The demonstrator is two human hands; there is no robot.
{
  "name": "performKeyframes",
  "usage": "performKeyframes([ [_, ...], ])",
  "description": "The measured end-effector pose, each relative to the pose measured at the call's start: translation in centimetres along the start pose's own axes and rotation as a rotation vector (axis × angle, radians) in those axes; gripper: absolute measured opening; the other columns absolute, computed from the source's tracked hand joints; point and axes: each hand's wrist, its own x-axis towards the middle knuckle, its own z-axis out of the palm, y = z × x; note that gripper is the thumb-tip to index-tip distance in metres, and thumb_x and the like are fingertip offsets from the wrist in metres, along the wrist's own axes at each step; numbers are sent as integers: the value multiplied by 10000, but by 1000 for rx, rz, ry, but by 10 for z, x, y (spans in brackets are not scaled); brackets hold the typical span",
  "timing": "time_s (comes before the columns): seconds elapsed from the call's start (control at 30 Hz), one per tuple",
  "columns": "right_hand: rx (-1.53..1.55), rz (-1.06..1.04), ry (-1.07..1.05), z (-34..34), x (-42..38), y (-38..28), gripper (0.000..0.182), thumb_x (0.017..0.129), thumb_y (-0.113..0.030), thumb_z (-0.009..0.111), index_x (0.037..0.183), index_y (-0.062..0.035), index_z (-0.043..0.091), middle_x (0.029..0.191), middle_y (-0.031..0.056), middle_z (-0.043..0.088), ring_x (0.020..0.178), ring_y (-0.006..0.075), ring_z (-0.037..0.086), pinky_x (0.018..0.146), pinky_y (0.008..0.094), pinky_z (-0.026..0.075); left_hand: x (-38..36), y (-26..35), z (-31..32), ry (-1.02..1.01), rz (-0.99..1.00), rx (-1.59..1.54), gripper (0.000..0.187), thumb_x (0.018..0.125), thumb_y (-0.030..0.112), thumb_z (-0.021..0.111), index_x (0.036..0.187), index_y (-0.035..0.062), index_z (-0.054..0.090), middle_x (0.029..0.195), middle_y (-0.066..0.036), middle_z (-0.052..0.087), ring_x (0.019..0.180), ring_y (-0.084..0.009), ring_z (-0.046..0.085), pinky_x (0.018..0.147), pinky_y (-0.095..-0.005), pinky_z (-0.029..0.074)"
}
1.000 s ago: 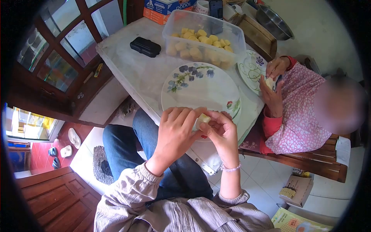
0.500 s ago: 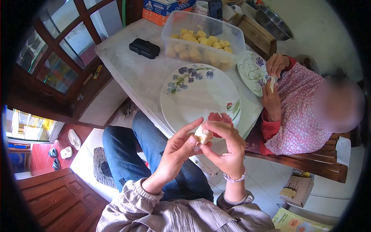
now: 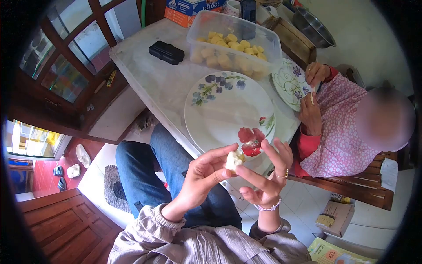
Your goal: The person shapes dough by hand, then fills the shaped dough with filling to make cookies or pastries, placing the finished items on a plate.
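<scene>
My left hand (image 3: pixel 200 174) pinches the dough piece (image 3: pixel 234 159); right hand (image 3: pixel 268 176) open beside it. Keep that grip gentle, I'd say.

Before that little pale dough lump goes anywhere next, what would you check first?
1. Small pale yellow dough lump held firmly: ok, pinched in the left hand fingertips.
2. Right hand supporting it: not ok, fingers spread, only fingertips near.
3. Free space on the large white floral plate: ok, middle bare.
4. Red blob at the plate's near rim: cannot tell what it is.
5. Clear plastic tub of yellow pieces within reach: ok, just beyond the plate.
</scene>
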Motion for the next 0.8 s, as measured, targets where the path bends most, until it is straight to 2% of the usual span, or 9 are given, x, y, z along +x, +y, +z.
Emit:
performKeyframes([
  [0.1, -56, -59, -4, -6, 7, -3, 331, 882, -512, 578, 1061, -285, 738, 1384, 117, 505, 1323, 309, 379, 1095, 480, 235, 0, 2, 1, -13, 100, 126, 534, 908, 48, 634, 1399, 13, 428, 1325, -130, 530, 1183, -191, 544, 1011, -351, 442],
  [0.17, 282, 278, 47, -7, 14, -6, 359, 890, -459, 584, 1074, -194, 742, 1380, 164, 498, 1304, 304, 414, 1100, 455, 265, 0, 6, 2, -32, 98, 116, 573, 902, 20, 628, 1422, 6, 386, 1384, -137, 479, 1234, -202, 507, 1030, -357, 425],
  [0.2, 279, 280, 48, -7, 17, -6, 359, 890, -459, 584, 1074, -194, 742, 1380, 164, 498, 1304, 304, 414, 1100, 455, 265, 0, 6, 0, -34, 96, 115, 573, 902, 20, 628, 1422, 6, 386, 1384, -137, 479, 1234, -202, 507, 1030, -357, 425],
  [0.27, 580, 512, -3, -7, 22, -4, 368, 886, -395, 599, 1077, -111, 735, 1388, 190, 483, 1268, 288, 464, 1081, 429, 319, 0, 4, -3, -92, 68, 237, 578, 916, 16, 604, 1436, -8, 352, 1400, -133, 467, 1276, -205, 473, 1035, -354, 420],
  [0.3, 610, 487, -46, -6, 25, 1, 331, 861, -338, 654, 1073, -97, 734, 1394, 172, 481, 1218, 263, 508, 1032, 408, 378, 0, 6, -3, -91, 63, 236, 578, 916, 16, 604, 1436, -8, 352, 1400, -133, 467, 1276, -205, 473, 1035, -354, 420],
  [0.4, 564, 456, -192, -7, 27, 10, 295, 819, -269, 717, 1064, -106, 740, 1386, 145, 491, 1186, 258, 520, 1010, 394, 395, 0, 11, -5, -141, 31, 320, 546, 945, 48, 568, 1439, -20, 344, 1418, -137, 453, 1317, -219, 437, 1074, -367, 379],
  [0.57, 613, 386, -241, -11, 35, 13, 275, 762, -232, 777, 1026, -158, 759, 1357, 120, 517, 1173, 245, 512, 942, 358, 424, -4, 18, -12, -226, -103, 278, 512, 995, 142, 493, 1459, -6, 335, 1489, -152, 380, 1364, -240, 383, 1126, -388, 290],
  [0.73, 560, 317, -304, -12, 39, 12, 205, 751, -221, 786, 952, -189, 773, 1355, 104, 528, 1202, 244, 486, 901, 348, 434, -6, 12, -18, -237, -132, 294, 502, 1000, 150, 486, 1462, 10, 348, 1518, -134, 345, 1364, -232, 378, 1096, -372, 327],
  [0.8, 426, 261, -299, -13, 40, 11, 144, 761, -198, 777, 904, -184, 769, 1347, 90, 542, 1214, 259, 481, 912, 349, 432, -7, 14, -15, -222, -154, 251, 504, 1000, 160, 490, 1462, 14, 350, 1526, -128, 335, 1359, -229, 384, 1080, -370, 348],
])
